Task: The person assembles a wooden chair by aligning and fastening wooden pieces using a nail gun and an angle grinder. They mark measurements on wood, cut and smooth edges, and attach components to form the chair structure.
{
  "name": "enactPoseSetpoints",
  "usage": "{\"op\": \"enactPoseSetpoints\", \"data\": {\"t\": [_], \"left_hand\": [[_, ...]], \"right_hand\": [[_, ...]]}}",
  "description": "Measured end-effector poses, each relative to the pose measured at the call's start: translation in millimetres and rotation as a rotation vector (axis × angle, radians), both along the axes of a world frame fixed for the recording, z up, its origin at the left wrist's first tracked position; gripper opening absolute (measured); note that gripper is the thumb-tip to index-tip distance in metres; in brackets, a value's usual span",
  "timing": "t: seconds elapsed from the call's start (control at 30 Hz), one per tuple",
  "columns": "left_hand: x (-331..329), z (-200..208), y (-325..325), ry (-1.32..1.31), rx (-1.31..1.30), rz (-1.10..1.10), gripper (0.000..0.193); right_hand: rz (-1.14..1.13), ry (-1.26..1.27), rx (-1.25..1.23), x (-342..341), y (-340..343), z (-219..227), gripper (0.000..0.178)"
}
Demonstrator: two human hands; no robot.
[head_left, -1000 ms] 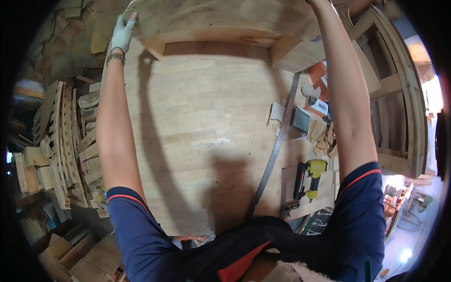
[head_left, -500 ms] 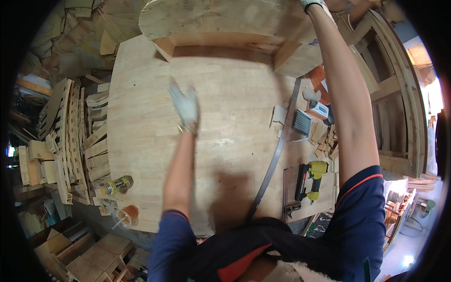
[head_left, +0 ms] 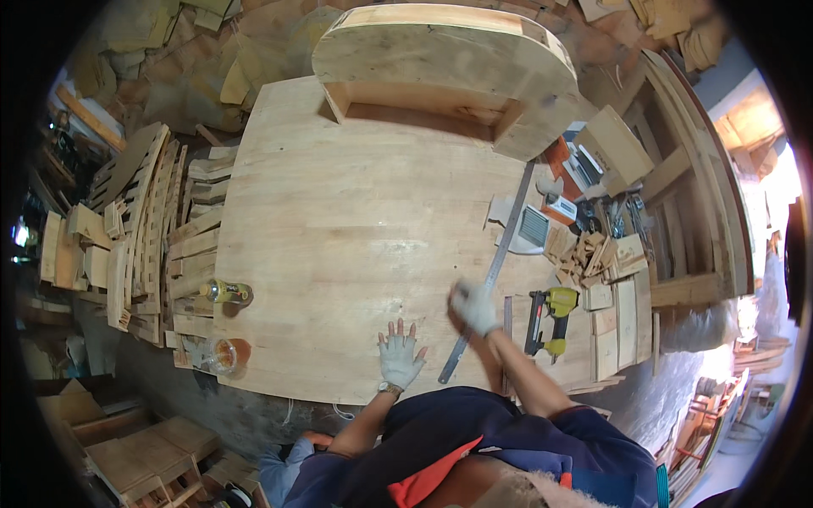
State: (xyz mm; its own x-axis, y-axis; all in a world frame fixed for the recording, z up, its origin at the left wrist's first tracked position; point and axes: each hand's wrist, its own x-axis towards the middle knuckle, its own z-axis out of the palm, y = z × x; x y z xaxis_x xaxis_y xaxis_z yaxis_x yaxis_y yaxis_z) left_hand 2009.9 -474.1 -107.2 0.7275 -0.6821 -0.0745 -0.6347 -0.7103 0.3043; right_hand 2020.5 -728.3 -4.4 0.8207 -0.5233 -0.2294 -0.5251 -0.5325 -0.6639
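Observation:
My left hand (head_left: 400, 358), in a pale glove with bare fingertips, lies flat with fingers spread near the front edge of a large light wooden panel (head_left: 339, 229). To its right, my gloved right hand (head_left: 477, 308) is over the panel beside a long steel ruler (head_left: 506, 237). Its fingers are smeared by motion, so whether they hold anything is unclear. At the panel's far side stands a wooden piece with a rounded top (head_left: 440, 63) and an open recess below. A yellow-and-black nail gun (head_left: 555, 322) lies right of my right hand.
At the panel's left edge are a bottle (head_left: 227, 293) and a plastic cup of orange-brown drink (head_left: 227, 356). Small wood offcuts (head_left: 589, 256), a nail strip (head_left: 533, 227) and a small box (head_left: 560, 208) lie on the right. Wooden frames (head_left: 690, 195) stand farther right; stacked slats (head_left: 148, 229) stand left.
Both hands have come back toward my body; the right has left the far wooden piece and moved down beside the ruler. My left hand now rests flat near the front edge. The view has shifted.

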Motion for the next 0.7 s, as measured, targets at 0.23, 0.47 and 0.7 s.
{"op": "enactPoseSetpoints", "data": {"t": [0.23,0.47,0.7], "left_hand": [[1,-5,-2,-0.046,-0.035,0.001,0.074],[4,-2,-4,-0.054,-0.023,0.001,0.074],[3,0,-4,-0.048,-0.031,0.004,0.074]], "right_hand": [[0.101,0.073,0.13,-108,32,1,0.022],[-0.196,0.054,-0.096,-138,-4,51,0.021],[0.104,0.244,-0.061,-176,44,44,0.023]]}}
